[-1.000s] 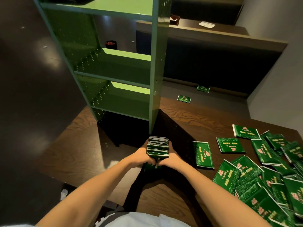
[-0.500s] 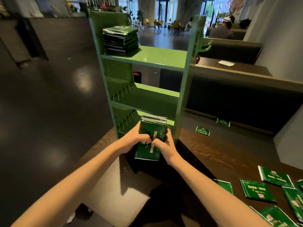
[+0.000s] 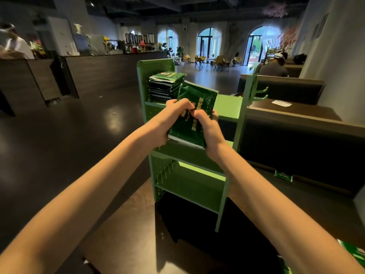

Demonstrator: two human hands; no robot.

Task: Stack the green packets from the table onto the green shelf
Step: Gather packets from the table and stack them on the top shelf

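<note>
Before the green shelf (image 3: 227, 104), left hand (image 3: 170, 117) and right hand (image 3: 206, 126) clasp one packet bundle (image 3: 197, 99); one stack (image 3: 166, 86) sits on its top tier.

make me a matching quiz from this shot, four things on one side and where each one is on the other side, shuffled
Things
1. bundle of packets
2. stack of packets
3. lone packet
4. white sheet

Places
A. on the dark ledge, right of the green shelf
B. gripped between the left hand and right hand
C. on the brown tabletop at the right
D. on the shelf's top level, at its left end

Pairs: 1-B, 2-D, 3-A, 4-C
</note>
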